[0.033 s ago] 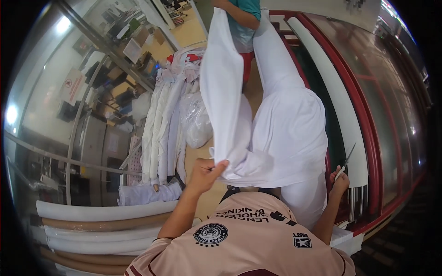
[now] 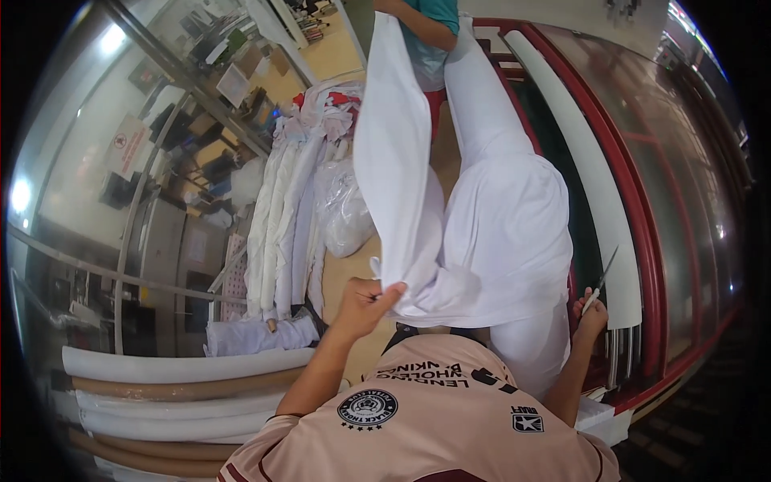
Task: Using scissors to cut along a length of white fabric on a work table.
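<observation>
My left hand (image 2: pixel 365 305) pinches the near edge of a long white cloth (image 2: pixel 393 153), which stretches away to a person (image 2: pixel 430 36) in a teal top at the far end. That person's arm is at the cloth's far part. Beside it on the right, a thick bundle of white cloth (image 2: pixel 506 225) lies bunched over a long white roll. In my right hand (image 2: pixel 593 315), held out at the right, is a pair of scissors (image 2: pixel 604 281) with a pale handle. Their blades point up and away from the cloth.
A red-framed machine (image 2: pixel 642 233) with a long white roll (image 2: pixel 582 161) runs along the right. To the left stand upright fabric rolls (image 2: pixel 277 217) and a plastic-wrapped bundle (image 2: pixel 344 209). Several rolls (image 2: pixel 185 369) lie stacked at the lower left. A glass partition (image 2: pixel 120 277) borders the left.
The white cloth and my left hand have shifted slightly to the right. My right hand keeps the scissors in nearly the same place.
</observation>
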Available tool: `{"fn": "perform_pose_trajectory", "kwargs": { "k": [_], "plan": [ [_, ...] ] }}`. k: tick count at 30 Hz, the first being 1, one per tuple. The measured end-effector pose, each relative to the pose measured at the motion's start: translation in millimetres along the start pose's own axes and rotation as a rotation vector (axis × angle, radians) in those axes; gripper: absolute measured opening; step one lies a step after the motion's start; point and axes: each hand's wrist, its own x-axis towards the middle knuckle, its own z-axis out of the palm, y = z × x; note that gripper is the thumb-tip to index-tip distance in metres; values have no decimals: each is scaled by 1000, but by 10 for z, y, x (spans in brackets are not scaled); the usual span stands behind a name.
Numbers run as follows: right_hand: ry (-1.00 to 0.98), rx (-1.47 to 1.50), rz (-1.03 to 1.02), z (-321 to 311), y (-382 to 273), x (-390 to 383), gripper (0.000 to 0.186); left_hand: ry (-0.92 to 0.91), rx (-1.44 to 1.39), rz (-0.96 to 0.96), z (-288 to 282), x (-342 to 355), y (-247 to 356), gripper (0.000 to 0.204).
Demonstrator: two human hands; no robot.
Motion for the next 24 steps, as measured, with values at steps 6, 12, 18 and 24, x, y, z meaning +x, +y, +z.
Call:
{"fn": "perform_pose_trajectory", "kwargs": {
  "k": [6, 12, 18, 24],
  "plan": [
    [-86, -120, -54, 408, -62, -81, 20, -103, -64, -29, 145, -190, -102, 16],
    [-168, -135, -75, 538, -148, -153, 21, -44, -158, -66, -34, -333, -214, 21],
    [-259, -25, -102, 571, -195, -211, 5, 167, -49, -20, -132, -163, 1, 44],
    [-183, -94, -176, 501, -157, -313, 9, 146, 158, 339, -36, 984, 937, 45]
  ]
}}
